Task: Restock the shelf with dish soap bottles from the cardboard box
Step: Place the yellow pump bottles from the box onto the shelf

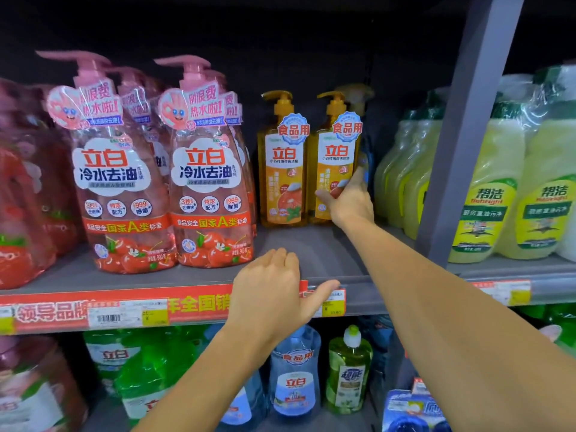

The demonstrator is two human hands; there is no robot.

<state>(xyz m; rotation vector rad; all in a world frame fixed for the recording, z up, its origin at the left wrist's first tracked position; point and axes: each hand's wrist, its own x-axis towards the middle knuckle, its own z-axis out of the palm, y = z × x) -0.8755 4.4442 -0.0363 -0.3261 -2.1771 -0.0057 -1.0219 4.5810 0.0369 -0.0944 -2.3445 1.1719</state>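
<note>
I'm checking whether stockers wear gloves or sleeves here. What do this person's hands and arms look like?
Both arms are bare all the way to the frame edge: no sleeves or cuffs show. The left hand and right hand wear no gloves. No watch, bracelet or ring can be seen on either wrist or on the fingers that show. No markings or bandages are visible on the forearms.

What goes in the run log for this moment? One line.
right hand: grips right orange bottle | left hand: rests on shelf edge | bottle: upright on shelf
</note>
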